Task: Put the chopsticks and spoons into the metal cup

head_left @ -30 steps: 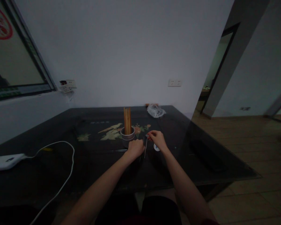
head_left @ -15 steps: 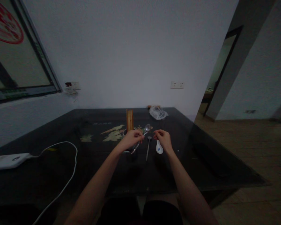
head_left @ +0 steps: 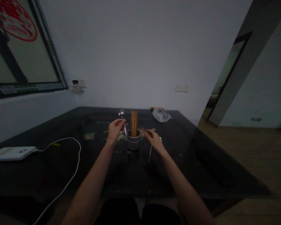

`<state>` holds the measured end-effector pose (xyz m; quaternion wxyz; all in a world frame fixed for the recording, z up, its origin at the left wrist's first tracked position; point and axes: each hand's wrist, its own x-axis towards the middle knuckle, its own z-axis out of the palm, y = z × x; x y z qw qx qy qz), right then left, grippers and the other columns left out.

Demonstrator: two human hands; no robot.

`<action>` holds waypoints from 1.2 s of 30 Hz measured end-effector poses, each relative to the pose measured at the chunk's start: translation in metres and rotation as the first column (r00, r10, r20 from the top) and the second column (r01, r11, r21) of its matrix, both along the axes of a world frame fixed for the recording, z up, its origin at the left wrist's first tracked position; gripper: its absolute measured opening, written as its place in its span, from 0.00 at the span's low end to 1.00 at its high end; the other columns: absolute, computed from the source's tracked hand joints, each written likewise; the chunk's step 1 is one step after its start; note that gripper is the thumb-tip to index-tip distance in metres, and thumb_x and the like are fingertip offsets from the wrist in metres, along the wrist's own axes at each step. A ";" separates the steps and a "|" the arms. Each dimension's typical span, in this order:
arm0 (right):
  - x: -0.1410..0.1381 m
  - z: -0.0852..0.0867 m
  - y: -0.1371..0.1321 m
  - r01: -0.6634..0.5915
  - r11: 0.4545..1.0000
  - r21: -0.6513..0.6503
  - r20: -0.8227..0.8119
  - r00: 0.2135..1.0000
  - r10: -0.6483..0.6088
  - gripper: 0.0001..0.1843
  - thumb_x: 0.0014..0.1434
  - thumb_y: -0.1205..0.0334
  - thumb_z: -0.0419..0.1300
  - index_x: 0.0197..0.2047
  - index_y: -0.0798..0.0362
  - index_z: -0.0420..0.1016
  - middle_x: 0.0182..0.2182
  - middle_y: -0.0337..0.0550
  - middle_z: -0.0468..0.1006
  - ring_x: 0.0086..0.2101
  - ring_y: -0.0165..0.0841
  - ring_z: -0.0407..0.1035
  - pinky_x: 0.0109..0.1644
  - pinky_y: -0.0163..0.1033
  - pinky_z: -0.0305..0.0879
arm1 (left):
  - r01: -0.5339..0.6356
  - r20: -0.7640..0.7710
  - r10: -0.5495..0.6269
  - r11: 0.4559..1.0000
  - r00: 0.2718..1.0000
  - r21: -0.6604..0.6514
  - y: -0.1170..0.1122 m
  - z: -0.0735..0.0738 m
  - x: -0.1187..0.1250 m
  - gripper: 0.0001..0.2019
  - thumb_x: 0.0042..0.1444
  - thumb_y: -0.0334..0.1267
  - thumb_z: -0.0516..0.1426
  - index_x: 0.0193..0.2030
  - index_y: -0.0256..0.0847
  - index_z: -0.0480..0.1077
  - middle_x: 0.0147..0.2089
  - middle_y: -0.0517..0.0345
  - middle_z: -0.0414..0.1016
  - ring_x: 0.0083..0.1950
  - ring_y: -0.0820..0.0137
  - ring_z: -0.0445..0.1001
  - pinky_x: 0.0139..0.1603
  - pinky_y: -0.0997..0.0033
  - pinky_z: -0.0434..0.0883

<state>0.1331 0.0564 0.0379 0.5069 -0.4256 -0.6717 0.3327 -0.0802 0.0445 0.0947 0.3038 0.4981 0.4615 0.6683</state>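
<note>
My left hand (head_left: 115, 129) is closed on a metal spoon (head_left: 125, 125). The spoon's bowl points up, and its handle slants down to the left rim of a grey metal cup (head_left: 133, 144). Several wooden chopsticks (head_left: 134, 122) stand upright in this cup. To the right of the cup is my right hand (head_left: 154, 139), its fingers stretched toward the rim and apart, with nothing visible in them. Below it a thin metal handle (head_left: 150, 155) lies on the table, its upper part hidden by the hand. A bit of the white spoon (head_left: 160, 138) shows behind that hand.
The dark table (head_left: 121, 181) carries a crumpled clear plastic bag (head_left: 161, 115) near the wall. At the left lies a white power bank (head_left: 16, 153) with a white cable (head_left: 77, 162). A dark flat object (head_left: 215, 167) lies at the right.
My left hand has gone left and up with the metal spoon, now held upright at the cup's left rim. My right hand has shifted left from over the white spoon toward the cup.
</note>
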 end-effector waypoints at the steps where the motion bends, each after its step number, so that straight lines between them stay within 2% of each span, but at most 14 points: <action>1: -0.005 0.002 0.002 0.011 1.000 -0.002 -0.020 1.000 -0.011 0.17 0.56 0.55 0.57 0.45 0.55 0.73 0.38 0.46 0.78 0.38 0.33 0.72 0.40 0.36 0.69 | -0.007 0.005 0.007 1.000 1.000 0.007 0.001 -0.001 0.000 0.21 0.44 0.53 0.61 0.34 0.34 0.72 0.29 0.52 0.77 0.26 0.74 0.70 0.25 0.78 0.64; 4: -0.017 0.000 0.006 0.064 0.997 -0.034 -0.098 0.993 -0.067 0.19 0.59 0.52 0.54 0.49 0.54 0.70 0.42 0.49 0.76 0.41 0.35 0.71 0.43 0.38 0.69 | -0.037 0.007 0.037 0.999 0.999 0.036 0.003 -0.004 0.001 0.22 0.45 0.53 0.61 0.35 0.34 0.72 0.31 0.50 0.78 0.28 0.72 0.72 0.25 0.78 0.64; 8: -0.027 -0.016 0.008 0.056 0.998 -0.037 -0.164 0.985 -0.062 0.24 0.58 0.50 0.56 0.53 0.54 0.66 0.45 0.50 0.74 0.44 0.36 0.70 0.50 0.42 0.67 | -0.075 0.027 0.073 0.996 0.997 0.055 0.004 -0.007 0.002 0.21 0.47 0.53 0.60 0.35 0.34 0.71 0.32 0.50 0.78 0.30 0.71 0.73 0.24 0.79 0.64; 13: -0.030 -0.036 0.009 -0.027 0.998 -0.056 -0.152 0.988 0.018 0.38 0.47 0.51 0.66 0.58 0.53 0.60 0.53 0.53 0.69 0.50 0.40 0.67 0.55 0.48 0.64 | -0.073 -0.046 0.076 0.995 0.996 0.073 0.006 -0.011 0.005 0.18 0.48 0.51 0.59 0.33 0.35 0.72 0.31 0.53 0.77 0.32 0.70 0.74 0.25 0.79 0.65; 17: -0.034 -0.041 0.005 -0.143 0.990 -0.005 -0.141 0.980 0.141 0.45 0.41 0.52 0.69 0.60 0.53 0.57 0.57 0.53 0.65 0.55 0.41 0.62 0.60 0.48 0.58 | -0.051 -0.102 0.057 0.997 0.993 0.061 0.008 -0.014 0.008 0.18 0.48 0.52 0.59 0.31 0.35 0.73 0.31 0.53 0.78 0.34 0.68 0.76 0.27 0.77 0.67; 20: -0.038 -0.039 0.000 -0.192 0.980 0.044 -0.120 0.973 0.196 0.46 0.39 0.55 0.71 0.60 0.53 0.58 0.56 0.52 0.66 0.55 0.41 0.62 0.62 0.48 0.55 | -0.036 -0.127 0.044 0.997 0.991 0.065 0.010 -0.019 0.010 0.18 0.46 0.51 0.60 0.32 0.35 0.73 0.32 0.52 0.78 0.35 0.67 0.76 0.31 0.74 0.70; 23: -0.043 -0.038 -0.003 -0.198 0.978 0.064 -0.115 0.972 0.204 0.47 0.39 0.57 0.71 0.60 0.53 0.57 0.56 0.51 0.67 0.55 0.41 0.63 0.61 0.47 0.56 | 0.000 -0.114 0.006 0.999 0.993 0.052 0.014 -0.023 0.009 0.18 0.45 0.50 0.61 0.33 0.34 0.74 0.33 0.51 0.79 0.36 0.65 0.77 0.35 0.72 0.71; 29: -0.049 -0.044 -0.004 -0.147 0.988 0.044 -0.089 0.985 0.150 0.51 0.38 0.59 0.72 0.63 0.54 0.54 0.57 0.53 0.67 0.57 0.42 0.61 0.63 0.48 0.54 | 0.029 -0.094 -0.027 0.999 0.995 0.019 0.016 -0.026 0.007 0.18 0.44 0.48 0.63 0.34 0.34 0.75 0.34 0.49 0.79 0.38 0.63 0.78 0.40 0.68 0.73; 36: -0.052 -0.046 -0.003 -0.092 0.995 0.043 -0.048 0.994 0.094 0.49 0.38 0.58 0.72 0.62 0.53 0.56 0.57 0.53 0.67 0.57 0.44 0.61 0.61 0.48 0.55 | 0.003 -0.137 0.000 1.000 0.991 0.022 0.016 -0.026 0.008 0.16 0.43 0.46 0.63 0.33 0.34 0.75 0.37 0.48 0.79 0.38 0.63 0.77 0.40 0.67 0.73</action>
